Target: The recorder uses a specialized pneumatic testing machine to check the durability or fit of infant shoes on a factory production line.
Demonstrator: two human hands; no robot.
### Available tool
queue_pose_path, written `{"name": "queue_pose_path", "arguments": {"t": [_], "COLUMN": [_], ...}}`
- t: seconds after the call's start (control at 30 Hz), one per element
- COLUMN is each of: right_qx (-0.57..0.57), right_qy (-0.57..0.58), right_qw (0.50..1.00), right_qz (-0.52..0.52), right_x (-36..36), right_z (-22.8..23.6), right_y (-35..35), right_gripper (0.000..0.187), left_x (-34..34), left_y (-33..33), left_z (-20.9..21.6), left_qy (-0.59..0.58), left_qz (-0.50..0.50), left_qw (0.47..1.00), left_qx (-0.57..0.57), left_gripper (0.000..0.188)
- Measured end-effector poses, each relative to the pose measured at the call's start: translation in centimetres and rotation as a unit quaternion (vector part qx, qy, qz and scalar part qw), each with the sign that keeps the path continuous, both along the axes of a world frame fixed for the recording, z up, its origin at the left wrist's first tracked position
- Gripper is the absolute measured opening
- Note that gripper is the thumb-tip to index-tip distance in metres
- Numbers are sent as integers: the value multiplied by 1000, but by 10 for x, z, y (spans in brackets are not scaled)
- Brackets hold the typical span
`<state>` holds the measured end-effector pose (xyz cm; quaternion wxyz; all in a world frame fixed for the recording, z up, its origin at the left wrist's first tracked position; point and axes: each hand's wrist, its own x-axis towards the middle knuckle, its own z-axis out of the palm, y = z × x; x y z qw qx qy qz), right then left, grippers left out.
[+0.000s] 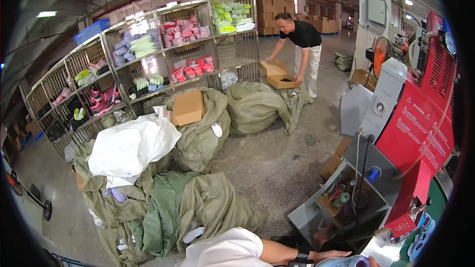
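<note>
One pale lavender-blue shoe (341, 263) shows at the lower edge; the left hand (327, 255) touches it, fingers fairly straight, their closure unclear. The right hand (372, 263), mostly cut off, is beside it, finger spread impossible to tell. At least one light-blue openwork shoe (423, 239) is farther right.

Blue crate (92, 31) atop metal shelving (236, 63), cardboard box (189, 107) on olive sack (203, 141)

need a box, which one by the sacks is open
The cardboard box the black-shirted person handles: its inside shows; the other box, atop an olive sack, looks closed.
</note>
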<state>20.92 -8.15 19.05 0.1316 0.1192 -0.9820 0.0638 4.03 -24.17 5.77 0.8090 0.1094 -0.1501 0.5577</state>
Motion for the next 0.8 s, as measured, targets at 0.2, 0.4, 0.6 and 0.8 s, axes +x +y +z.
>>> {"name": "queue_pose_path", "arguments": {"t": [0.2,0.4,0.6,0.8], "right_qx": [-16,-66,-118,-58], "right_qy": [-37,-30,-52,-9], "right_qw": [999,997,986,995], "right_qz": [1,-35,-104,-86], "right_x": [-10,0,24,64], "right_z": [0,8,35,26], "right_y": [-3,-24,-73,-100], "right_gripper": [26,22,24,27], "left_x": [-10,-4,16,50], "left_y": [-2,-10,-36,-79], "left_z": [5,10,7,6], "left_qy": [64,65,61,63], "left_qz": [83,112,163,206], "left_qw": [985,986,982,976], "left_qx": [-134,-108,-75,-35], "left_gripper": [42,44,45,47]}}
